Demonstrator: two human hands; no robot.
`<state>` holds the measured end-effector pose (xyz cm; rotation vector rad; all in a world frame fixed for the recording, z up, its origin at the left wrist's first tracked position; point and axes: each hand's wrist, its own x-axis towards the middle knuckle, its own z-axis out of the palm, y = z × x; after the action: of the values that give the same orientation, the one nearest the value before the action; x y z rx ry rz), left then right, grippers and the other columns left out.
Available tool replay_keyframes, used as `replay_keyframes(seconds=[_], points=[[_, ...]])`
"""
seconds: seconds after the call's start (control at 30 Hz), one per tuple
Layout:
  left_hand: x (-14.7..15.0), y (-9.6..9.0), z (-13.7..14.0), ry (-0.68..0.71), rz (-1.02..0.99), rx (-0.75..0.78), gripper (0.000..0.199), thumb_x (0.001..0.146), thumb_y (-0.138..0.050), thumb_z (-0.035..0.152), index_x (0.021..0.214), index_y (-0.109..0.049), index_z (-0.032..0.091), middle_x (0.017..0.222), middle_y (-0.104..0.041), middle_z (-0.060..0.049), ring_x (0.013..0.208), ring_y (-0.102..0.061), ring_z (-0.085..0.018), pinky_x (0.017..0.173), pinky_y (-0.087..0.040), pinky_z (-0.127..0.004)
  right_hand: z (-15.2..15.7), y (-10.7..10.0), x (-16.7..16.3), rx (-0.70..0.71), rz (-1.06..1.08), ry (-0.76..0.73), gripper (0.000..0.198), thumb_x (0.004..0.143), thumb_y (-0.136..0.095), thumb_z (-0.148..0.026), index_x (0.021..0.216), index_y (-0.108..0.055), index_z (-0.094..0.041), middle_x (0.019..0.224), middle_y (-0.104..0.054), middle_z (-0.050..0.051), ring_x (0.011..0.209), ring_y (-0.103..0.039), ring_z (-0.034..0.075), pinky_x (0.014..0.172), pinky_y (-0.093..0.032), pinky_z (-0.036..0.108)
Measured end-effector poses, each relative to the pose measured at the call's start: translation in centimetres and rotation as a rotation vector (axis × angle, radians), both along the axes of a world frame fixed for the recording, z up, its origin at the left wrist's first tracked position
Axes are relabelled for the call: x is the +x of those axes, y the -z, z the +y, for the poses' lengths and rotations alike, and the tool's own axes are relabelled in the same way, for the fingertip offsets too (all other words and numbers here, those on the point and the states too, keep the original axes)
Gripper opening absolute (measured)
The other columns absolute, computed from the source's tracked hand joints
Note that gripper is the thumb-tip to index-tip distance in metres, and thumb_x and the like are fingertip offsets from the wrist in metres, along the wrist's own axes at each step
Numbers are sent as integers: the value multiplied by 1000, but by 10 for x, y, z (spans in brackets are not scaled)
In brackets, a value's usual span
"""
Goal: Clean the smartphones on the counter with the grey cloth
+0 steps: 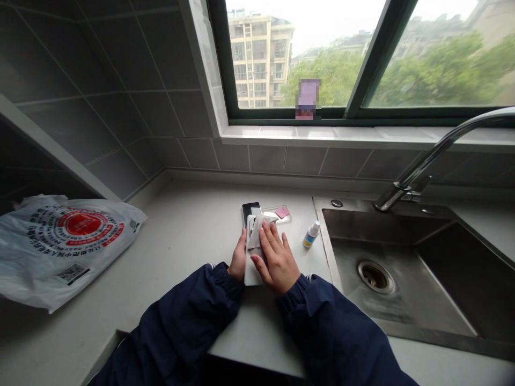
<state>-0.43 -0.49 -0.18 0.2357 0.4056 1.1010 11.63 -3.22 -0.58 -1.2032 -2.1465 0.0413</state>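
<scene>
A white phone [252,277] lies back up on the counter, its dark camera area partly showing at the top. My left hand [238,257] grips its left edge, with the thumb along the side and the other fingers mostly hidden. My right hand [277,260] rests flat over a grey cloth [256,241], pressing it against the phone's back with fingers stretched. Behind the phone are a dark phone [251,206] and a clear case [286,218] with a pink piece [282,213] on it. To the right stands a small white-capped spray bottle [311,235].
A steel sink [346,257] with a chrome faucet [426,155] is at the right, its rim close to the bottle. On the left lies a printed white plastic bag [76,230]. A tiled wall and a window ledge [341,134] bound the counter [189,214] at the back.
</scene>
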Motion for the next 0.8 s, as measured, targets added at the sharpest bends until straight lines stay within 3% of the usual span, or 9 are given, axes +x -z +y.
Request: replay_keyframes(seconds=[0.13,0.37,0.47,0.53,0.6,0.7,0.8], points=[[-8,-3,6,-160,40,-113,65,100,-36,53,146,-48,9,127,-69,-18,124,-61,-33,113,-41,-46,-4,-2,-3,5,24,-71,54,97,-43,-22,150,-44,-11,156,-41,15,149,-30,32,118,-31,59],[-15,-8,10,-167,20,-64,77,97,-33,61,142,-50,0,123,-68,-24,123,-61,-37,107,-46,-50,-3,-1,-3,10,296,-96,44,97,-42,-14,138,-58,-14,144,-57,13,139,-49,24,116,-40,45],[-14,-9,8,-131,54,-99,75,97,-33,62,138,-54,3,120,-70,-22,120,-63,-37,106,-46,-51,-1,-3,-1,-35,542,-73,38,100,-44,-20,132,-65,-15,137,-63,12,130,-58,23,113,-45,39],[-15,-10,7,-106,75,-115,75,96,-34,64,136,-57,5,118,-71,-21,118,-63,-39,104,-47,-53,1,-3,1,-150,730,-7,35,100,-49,-29,126,-70,-17,126,-71,10,119,-66,23,106,-52,38],[-15,-9,7,-78,83,-105,77,94,-34,67,133,-59,6,117,-71,-21,116,-64,-41,102,-48,-56,4,-3,4,-291,866,63,36,99,-52,-39,119,-74,-18,107,-77,8,98,-74,24,90,-60,37],[-16,-7,6,-44,92,-79,78,92,-35,71,130,-62,8,115,-72,-20,114,-65,-42,99,-49,-59,8,0,7,-366,921,96,43,99,-50,-47,110,-76,-14,84,-78,7,70,-73,21,66,-62,34],[-15,-5,6,-60,104,-81,78,93,-35,70,128,-64,8,113,-73,-20,115,-65,-41,101,-49,-57,7,3,4,-375,917,76,43,99,-51,-46,112,-76,-15,91,-78,9,80,-75,24,72,-63,36]])
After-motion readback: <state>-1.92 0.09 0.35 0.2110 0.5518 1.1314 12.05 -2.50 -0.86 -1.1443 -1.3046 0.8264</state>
